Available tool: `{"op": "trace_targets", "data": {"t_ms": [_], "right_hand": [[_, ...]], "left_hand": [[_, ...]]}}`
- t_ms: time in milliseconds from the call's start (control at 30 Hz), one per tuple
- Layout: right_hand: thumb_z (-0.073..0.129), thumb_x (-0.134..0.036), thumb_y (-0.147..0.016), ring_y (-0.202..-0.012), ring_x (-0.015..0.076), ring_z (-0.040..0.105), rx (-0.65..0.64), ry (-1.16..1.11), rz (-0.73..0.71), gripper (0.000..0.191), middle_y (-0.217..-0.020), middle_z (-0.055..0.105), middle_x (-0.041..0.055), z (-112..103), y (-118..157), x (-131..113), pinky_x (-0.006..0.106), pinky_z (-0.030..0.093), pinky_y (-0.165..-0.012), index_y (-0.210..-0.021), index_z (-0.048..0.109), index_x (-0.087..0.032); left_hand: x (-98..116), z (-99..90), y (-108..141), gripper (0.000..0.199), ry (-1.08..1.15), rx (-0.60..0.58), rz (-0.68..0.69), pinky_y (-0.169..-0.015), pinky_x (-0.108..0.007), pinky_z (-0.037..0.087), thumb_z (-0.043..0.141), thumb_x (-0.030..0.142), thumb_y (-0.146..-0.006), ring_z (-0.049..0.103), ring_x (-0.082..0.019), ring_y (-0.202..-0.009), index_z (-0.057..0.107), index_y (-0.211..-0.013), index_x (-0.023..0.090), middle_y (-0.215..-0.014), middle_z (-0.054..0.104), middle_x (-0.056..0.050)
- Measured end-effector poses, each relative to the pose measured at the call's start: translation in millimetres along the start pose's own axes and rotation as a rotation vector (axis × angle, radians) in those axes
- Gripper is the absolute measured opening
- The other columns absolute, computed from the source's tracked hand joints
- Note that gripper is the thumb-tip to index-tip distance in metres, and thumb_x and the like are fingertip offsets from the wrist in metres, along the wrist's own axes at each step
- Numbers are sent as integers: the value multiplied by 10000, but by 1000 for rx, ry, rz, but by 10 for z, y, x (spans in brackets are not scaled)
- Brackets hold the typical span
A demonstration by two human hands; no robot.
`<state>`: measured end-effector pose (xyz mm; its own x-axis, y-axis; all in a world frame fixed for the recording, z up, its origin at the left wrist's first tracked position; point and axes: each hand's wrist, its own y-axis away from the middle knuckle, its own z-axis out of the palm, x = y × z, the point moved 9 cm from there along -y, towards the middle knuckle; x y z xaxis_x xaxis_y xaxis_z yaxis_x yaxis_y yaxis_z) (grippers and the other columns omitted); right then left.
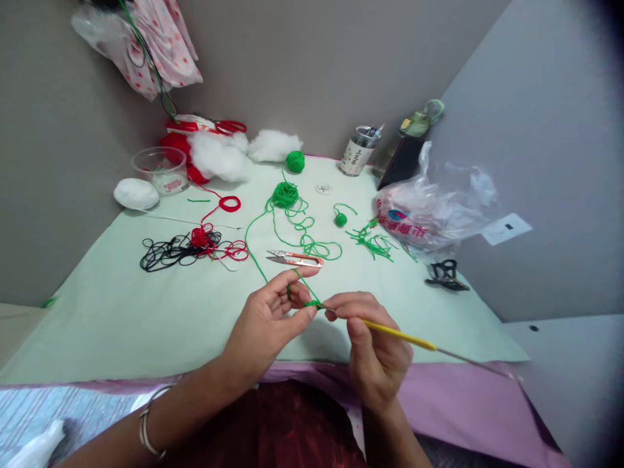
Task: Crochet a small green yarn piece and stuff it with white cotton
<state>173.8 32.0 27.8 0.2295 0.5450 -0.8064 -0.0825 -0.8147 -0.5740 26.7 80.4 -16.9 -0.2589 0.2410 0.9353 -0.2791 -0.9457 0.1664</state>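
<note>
Grey panels (312, 71) stand around a table with a pale green cover (195, 331), and a purple cloth (453, 396) hangs at its near edge. In this head view, I take the orange thread snips (307, 261) as the landmark.

Just nearer than the snips, the left hand (273, 318) pinches a small green yarn piece (312, 303) between thumb and fingers. These fingers cover most of the piece, so its shape cannot be read. A strand passes over the raised index finger, which overlaps the edge of the snips; whether they touch, I cannot tell. To the right and nearer, the right hand (380, 341) is closed around a yellow-handled hook (404, 336). The hook's tip is lost at the yarn, and its rear end is blurred.

Beyond the snips lie a loose green yarn tangle (285, 195) and a green ball (295, 162). To their left, black yarn (163, 255) and red yarn (199, 238) overlap, hard to separate. Far to their right, a plastic bag (439, 214) has contents not clear to me; behind it, a dark flat object (404, 162) partly hides a green-topped bottle (415, 123). Far left, a spotted hanging bag (166, 52) is cut by the upper border.
</note>
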Motion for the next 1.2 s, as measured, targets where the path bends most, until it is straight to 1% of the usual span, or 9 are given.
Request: {"op": "trace_targets", "data": {"t_ms": [167, 333, 533, 667, 767, 867, 933, 1033, 1200], "right_hand": [[548, -111, -1007, -927, 211, 718, -23, 137, -108, 231, -975, 770, 58, 22, 65, -82, 365, 585, -780, -1087, 721, -240], [533, -146, -1021, -883, 217, 725, 7, 133, -79, 214, -961, 775, 62, 11, 56, -53, 382, 595, -758, -1056, 718, -247], [540, -138, -1018, -895, 214, 723, 30, 109, -103, 219, -953, 772, 58, 22, 52, -81, 370, 590, -762, -1068, 726, -243], [539, -134, -1020, -915, 211, 723, -10, 140, -94, 216, -949, 767, 56, 55, 59, -67, 367, 591, -782, -1065, 719, -246], [540, -124, -1018, -931, 202, 713, -42, 200, -146, 220, -1002, 758, 65, 89, 85, -95, 355, 587, -786, -1104, 704, -241], [547, -139, -1021, -930, 196, 707, -16, 245, -220, 223, -1054, 749, 78, 92, 116, -148, 351, 583, -776, -1156, 696, -233], [542, -148, -1024, -918, 199, 708, 12, 222, -211, 218, -1022, 753, 72, 79, 115, -142, 352, 581, -770, -1143, 704, -232], [531, -147, -1025, -879, 209, 707, 71, 123, -136, 219, -940, 757, 57, 32, 87, -88, 362, 574, -746, -1075, 725, -237], [546, -141, -1021, -843, 209, 700, 111, 56, -97, 212, -935, 765, 59, 17, 69, -59, 359, 563, -713, -1043, 736, -232]], "left_hand": [[1, 2, -6, 449, -14, -16, 3, -868, -256, 513, 812, 189, -811, 618, -125, -854, 723, -1250, 218, -863, 615, 21], [-2, -8, -2, 438, 11, -23, -4, -846, -250, 519, 829, 205, -810, 621, -127, -851, 735, -1237, 220, -864, 626, 18], [-16, 14, -4, 433, 31, -39, -33, -850, -269, 522, 852, 211, -780, 631, -138, -844, 747, -1200, 203, -835, 633, 19], [-4, -22, -2, 398, -11, -1, 5, -834, -272, 511, 838, 222, -794, 619, -141, -832, 761, -1184, 208, -829, 625, 19], [30, -46, 10, 388, -64, 32, 51, -833, -270, 494, 824, 212, -809, 606, -138, -818, 765, -1192, 220, -807, 612, 26], [14, -20, 18, 444, -56, 0, 31, -792, -259, 478, 824, 225, -826, 590, -131, -788, 744, -1262, 236, -800, 615, 29], [-29, -2, 23, 499, -14, -29, -16, -723, -244, 458, 839, 258, -830, 562, -115, -743, 723, -1315, 257, -819, 616, 31], [-75, 1, 33, 531, 33, -49, -60, -607, -231, 400, 860, 306, -823, 495, -92, -659, 716, -1333, 281, -832, 604, 36], [-76, -41, 31, 510, 18, -29, -39, -573, -225, 363, 876, 313, -812, 468, -87, -647, 735, -1300, 274, -830, 599, 32]]}}
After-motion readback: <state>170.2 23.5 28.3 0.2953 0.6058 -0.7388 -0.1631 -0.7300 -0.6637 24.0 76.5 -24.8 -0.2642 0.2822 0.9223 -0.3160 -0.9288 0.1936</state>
